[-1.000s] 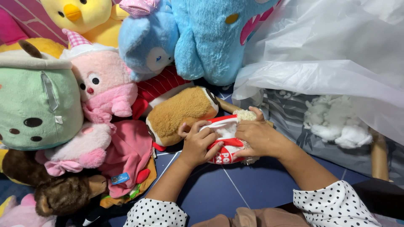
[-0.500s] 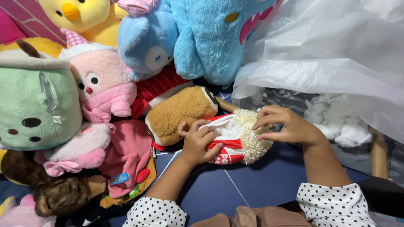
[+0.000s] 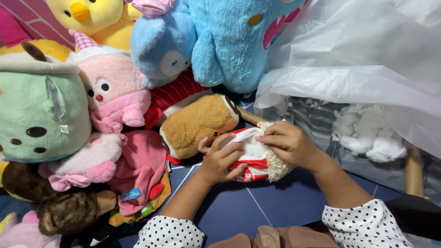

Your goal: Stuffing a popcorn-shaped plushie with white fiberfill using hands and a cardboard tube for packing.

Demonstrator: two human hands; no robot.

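Right of the tan plush [image 3: 198, 126] on the blue floor [image 3: 271, 206] | we grip the red-and-white soft toy [image 3: 255, 154], long axis left-right | left hand [image 3: 220, 160] clamped on its near-left side | right hand [image 3: 289, 143] closed over its top-right, equally near.

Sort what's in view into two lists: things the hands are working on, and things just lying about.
In hand:
left hand
right hand
red-and-white plush toy
white stuffing in the plastic bag, possibly

Lying about:
brown plush
blue plush
pink plush
green plush
yellow chick plush
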